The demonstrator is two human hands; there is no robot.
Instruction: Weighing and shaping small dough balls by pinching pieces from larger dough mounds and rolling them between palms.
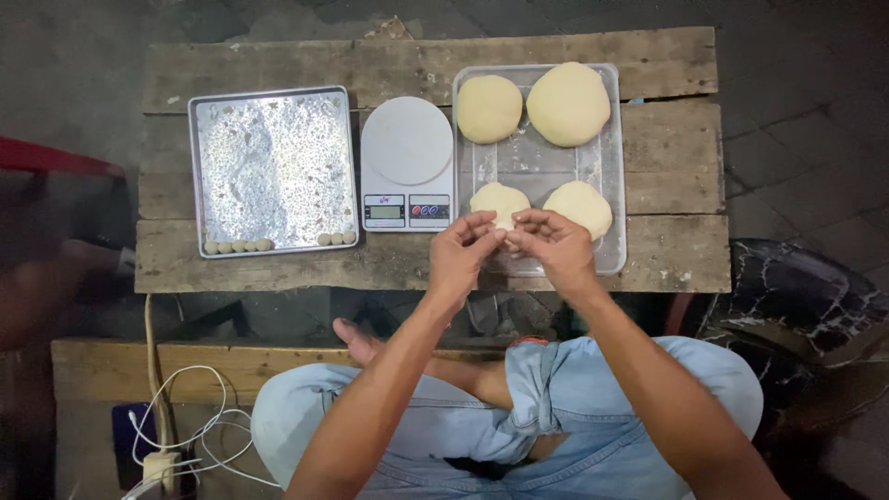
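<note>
Here, both hands met over the near edge of a clear plastic tray; the left hand and right hand pinched a small piece of pale, smooth dough between closed fingertips. Beyond the grip sat four rounded dough balls, two large, two smaller; leftward, a white kitchen scale, then a floured metal tray; all rested on rough, weathered wooden planks.

I see my left hand and right hand pinching a small dough ball in the clear tray. A white scale sits left of it, then a floury metal tray.
</note>
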